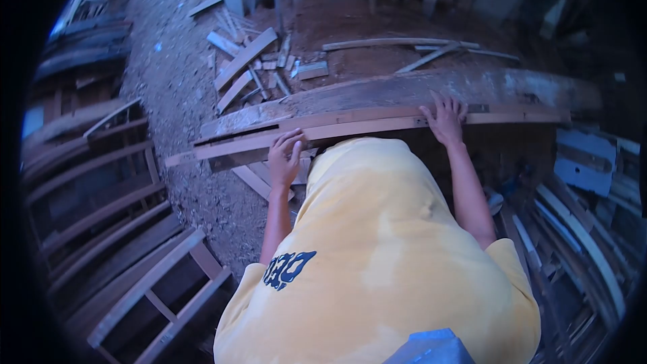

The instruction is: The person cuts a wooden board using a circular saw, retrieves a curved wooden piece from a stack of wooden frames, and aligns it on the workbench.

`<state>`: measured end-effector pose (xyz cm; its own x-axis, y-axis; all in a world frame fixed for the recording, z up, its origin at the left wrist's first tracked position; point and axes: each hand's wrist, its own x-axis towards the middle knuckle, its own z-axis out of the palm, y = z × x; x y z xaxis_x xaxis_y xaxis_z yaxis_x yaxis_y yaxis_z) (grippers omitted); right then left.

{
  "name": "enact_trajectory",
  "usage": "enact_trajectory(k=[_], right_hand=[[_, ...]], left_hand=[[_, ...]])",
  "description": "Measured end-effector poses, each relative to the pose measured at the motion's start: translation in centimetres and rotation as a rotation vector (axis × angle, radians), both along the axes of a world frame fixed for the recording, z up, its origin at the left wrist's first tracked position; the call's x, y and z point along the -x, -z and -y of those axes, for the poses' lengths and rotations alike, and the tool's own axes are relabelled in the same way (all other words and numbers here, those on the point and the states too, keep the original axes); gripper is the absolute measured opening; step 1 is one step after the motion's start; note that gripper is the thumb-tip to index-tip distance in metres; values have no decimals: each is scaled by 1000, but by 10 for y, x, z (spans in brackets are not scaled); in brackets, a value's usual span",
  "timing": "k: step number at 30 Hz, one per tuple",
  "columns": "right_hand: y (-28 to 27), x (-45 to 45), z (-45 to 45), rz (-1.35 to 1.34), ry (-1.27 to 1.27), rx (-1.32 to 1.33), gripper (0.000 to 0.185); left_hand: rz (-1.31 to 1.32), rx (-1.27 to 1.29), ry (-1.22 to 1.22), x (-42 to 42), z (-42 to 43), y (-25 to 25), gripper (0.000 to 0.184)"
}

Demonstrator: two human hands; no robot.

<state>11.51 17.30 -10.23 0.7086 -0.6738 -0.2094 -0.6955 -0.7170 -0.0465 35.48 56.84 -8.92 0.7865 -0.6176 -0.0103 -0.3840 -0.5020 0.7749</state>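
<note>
Long wooden strips (236,145) lie side by side along the front edge of a wide, worn plank (397,86). My left hand (284,155) rests at the near edge of the front strip, thumb apart from its slightly bent fingers. Farther right, my right hand (445,118) lies across the strips with its fingers spread, the tips reaching over the plank. A dark gap shows between the strips and the plank at the left end. Both palms are turned away from view.
Loose wood offcuts (246,61) are piled on the ground beyond the plank. Thin battens (397,42) lie behind it. Wooden frames (162,296) are stacked at the left. More long boards (583,236) and a pale panel (585,160) stand at the right.
</note>
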Motion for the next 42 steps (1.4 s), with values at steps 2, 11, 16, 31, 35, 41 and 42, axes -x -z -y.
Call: enact_trajectory(k=[2,11,16,31,35,41,42], right_hand=[[3,13,-9,78,19,115,70],[-20,22,-19,7,135,48,74],[-18,3,1,3,116,14,77],[3,0,41,37,1,-177,71],[1,20,78,83,-2,-202,72],[-4,62,182,-16,-22,-178,91],[0,66,195,-17,-60,-182,95]], left_hand=[[-4,-12,43,-3,1,-3,21],[76,-100,86,-20,19,-14,21],[180,-164,102,-26,37,-20,25],[149,-414,223,-27,101,27,50],[109,-539,240,-11,135,32,56],[103,-583,267,21,188,30,61],[121,-576,252,22,195,34,63]])
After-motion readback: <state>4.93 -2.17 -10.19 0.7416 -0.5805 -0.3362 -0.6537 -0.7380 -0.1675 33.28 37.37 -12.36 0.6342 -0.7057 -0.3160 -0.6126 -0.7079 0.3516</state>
